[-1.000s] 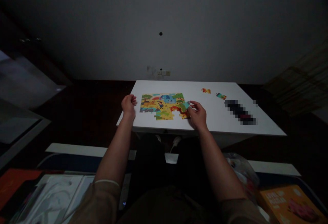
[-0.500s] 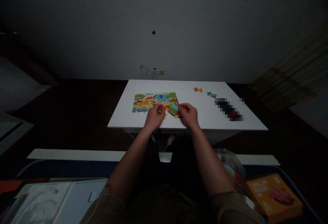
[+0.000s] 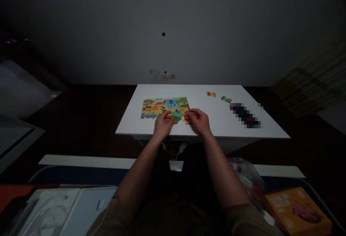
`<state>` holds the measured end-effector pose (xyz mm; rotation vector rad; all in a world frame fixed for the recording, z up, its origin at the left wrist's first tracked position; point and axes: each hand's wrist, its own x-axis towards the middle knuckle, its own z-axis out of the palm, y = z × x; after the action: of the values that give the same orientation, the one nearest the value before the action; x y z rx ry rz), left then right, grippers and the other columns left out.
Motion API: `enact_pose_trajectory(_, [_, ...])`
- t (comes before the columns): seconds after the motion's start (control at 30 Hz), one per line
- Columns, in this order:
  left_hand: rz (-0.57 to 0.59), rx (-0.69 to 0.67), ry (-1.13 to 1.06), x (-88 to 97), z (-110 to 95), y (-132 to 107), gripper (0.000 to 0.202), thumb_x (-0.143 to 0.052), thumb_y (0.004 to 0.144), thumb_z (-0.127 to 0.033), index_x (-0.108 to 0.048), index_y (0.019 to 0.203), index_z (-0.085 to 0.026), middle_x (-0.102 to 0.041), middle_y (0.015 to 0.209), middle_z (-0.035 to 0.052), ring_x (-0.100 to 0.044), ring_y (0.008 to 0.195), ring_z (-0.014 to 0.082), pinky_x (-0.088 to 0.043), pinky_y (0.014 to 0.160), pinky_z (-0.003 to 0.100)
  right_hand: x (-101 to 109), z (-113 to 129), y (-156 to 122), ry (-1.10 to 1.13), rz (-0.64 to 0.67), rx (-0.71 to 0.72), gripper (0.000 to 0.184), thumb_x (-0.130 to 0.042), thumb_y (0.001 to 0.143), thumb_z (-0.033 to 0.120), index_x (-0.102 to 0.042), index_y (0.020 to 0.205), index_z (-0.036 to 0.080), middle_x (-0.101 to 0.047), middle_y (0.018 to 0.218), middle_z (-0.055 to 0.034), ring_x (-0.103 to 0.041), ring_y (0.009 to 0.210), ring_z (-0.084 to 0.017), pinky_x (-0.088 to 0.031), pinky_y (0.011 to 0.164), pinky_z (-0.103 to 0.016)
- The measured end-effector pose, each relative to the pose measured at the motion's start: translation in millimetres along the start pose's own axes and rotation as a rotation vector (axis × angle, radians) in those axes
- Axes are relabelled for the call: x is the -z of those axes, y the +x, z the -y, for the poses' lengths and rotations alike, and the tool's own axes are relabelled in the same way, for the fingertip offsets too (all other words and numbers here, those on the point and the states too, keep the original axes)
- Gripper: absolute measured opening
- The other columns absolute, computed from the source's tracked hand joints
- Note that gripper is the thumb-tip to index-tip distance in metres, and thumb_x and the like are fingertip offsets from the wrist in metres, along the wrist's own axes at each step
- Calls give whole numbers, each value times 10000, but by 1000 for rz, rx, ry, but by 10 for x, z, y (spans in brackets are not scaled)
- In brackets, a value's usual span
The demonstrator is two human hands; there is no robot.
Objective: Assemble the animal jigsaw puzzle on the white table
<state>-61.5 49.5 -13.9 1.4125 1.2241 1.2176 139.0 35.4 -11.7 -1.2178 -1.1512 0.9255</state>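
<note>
Just two jigsaw pieces (image 3: 211, 94) lying apart

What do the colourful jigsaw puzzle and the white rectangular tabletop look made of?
The colourful jigsaw puzzle looks like printed cardboard: thin, flat die-cut pieces, apparently matte. The white rectangular tabletop looks like laminated board, smooth and even, though dim light leaves that open.

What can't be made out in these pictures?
All from the head view:
- Puzzle: its near part is hidden by the left hand and right hand.
- Orange piece and teal piece: too small to make out their pictures.
- Dark object: blurred into blocks, so its kind can't be told.
- Orange box: cut off by the bottom edge of the view.
</note>
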Motion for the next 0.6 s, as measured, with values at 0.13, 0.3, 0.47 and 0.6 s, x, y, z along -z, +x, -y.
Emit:
enact_pose_trajectory(0.13, [-154, 119, -74, 550, -35, -213, 218, -672, 826, -329, -603, 998, -215, -706, 798, 37, -720, 702, 194, -585, 693, 340, 13, -36, -4, 11, -2, -1, 328, -698, 808, 512, -657, 1010, 256, -771, 929, -76, -752, 826, -260, -634, 793, -459])
enact_pose_trajectory(0.3, [-331, 112, 148, 1161, -65, -369, 262, -705, 789, -351, -633, 1004, -219, -725, 762, 22, -714, 725, 221, -550, 662, 328, 17, -63, -13, -53, 46, 24, 307, -689, 825, 513, -669, 987, 253, -764, 926, -92, -738, 801, -263, -627, 791, -472])
enact_pose_trajectory(0.47, [-350, 62, 397, 1390, -39, -329, 261, -678, 811, -331, -680, 1051, -230, -745, 836, 48, -703, 787, 252, -524, 712, 353, 22, -80, -21, -112, 52, 41, 306, -688, 826, 505, -687, 998, 252, -763, 920, -97, -734, 802, -271, -622, 763, -472])
enact_pose_trajectory(0.6, [-344, 53, 595, 1409, -74, -284, 245, -663, 816, -301, -713, 1051, -253, -755, 883, 71, -696, 868, 290, -499, 785, 388, 17, -69, -22, -182, 23, 64, 296, -659, 832, 521, -705, 961, 258, -761, 881, -84, -732, 786, -264, -622, 724, -453])
